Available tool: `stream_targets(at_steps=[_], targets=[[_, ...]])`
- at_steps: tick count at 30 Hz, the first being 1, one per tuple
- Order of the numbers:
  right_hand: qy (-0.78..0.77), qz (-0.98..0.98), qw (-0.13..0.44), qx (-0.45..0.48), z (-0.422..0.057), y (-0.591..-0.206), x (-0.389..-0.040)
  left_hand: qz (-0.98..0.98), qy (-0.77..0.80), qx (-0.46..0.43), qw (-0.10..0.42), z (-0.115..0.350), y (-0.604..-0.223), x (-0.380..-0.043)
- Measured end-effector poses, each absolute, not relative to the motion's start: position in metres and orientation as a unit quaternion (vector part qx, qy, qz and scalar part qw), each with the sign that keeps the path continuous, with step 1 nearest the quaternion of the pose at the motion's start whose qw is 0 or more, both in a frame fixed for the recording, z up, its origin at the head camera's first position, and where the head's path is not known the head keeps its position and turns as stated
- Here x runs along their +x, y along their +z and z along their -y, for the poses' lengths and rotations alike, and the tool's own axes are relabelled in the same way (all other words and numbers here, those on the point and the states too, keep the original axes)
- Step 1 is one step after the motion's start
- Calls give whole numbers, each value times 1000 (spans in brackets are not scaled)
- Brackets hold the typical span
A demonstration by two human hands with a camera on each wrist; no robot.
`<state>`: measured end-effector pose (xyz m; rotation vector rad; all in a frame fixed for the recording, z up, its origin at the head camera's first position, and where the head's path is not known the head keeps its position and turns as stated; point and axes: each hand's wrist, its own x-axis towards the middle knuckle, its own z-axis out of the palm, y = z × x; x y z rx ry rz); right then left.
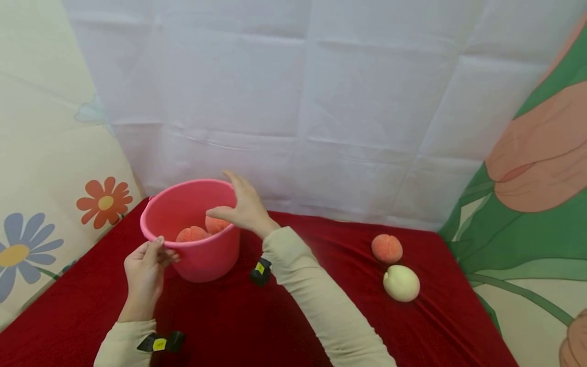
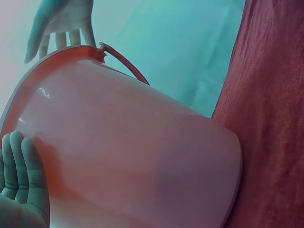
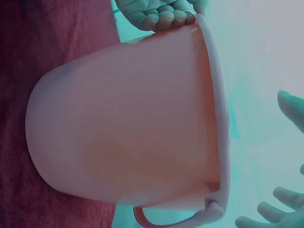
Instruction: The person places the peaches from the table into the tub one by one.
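Pink bucket [image 1: 211, 260] stood upright between the hands. Inside it I counted two visible orange fruits: front fruit [image 1: 191, 234] just beyond the left thumb, rear fruit [image 1: 215, 224] below the right thumb and partly hidden by the rim. On the wrist feeds I noted the handle [image 2: 126, 61] joined to the rim on the right hand's side.

Left hand [image 1: 144, 270]: grasping the near rim, thumb on top, fingers curled against the outer wall. Right hand [image 1: 247, 206]: released, thumb and fingers spread above the opposite part of the rim.

Red cloth [image 1: 220, 321] lay beneath both hands. Well to the right of the right hand I recorded pale fruit [image 1: 401, 283] and, just beyond it, loose orange fruit [image 1: 387, 248]. White sheet [image 1: 293, 92] hung beyond both hands; flower-printed panel [image 1: 36, 153] stood left of the left hand.
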<state>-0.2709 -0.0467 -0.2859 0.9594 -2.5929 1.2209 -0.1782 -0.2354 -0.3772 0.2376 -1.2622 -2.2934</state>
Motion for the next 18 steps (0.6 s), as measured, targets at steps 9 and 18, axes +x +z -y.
stream_targets(at_steps=[9,18], targets=[[386,870,67,300,31,-284,-272,457,-849,86,251,236,-377,-180],[364,869,104,319,18,-285,-268,452,-852,91,246,240,-377,-180]])
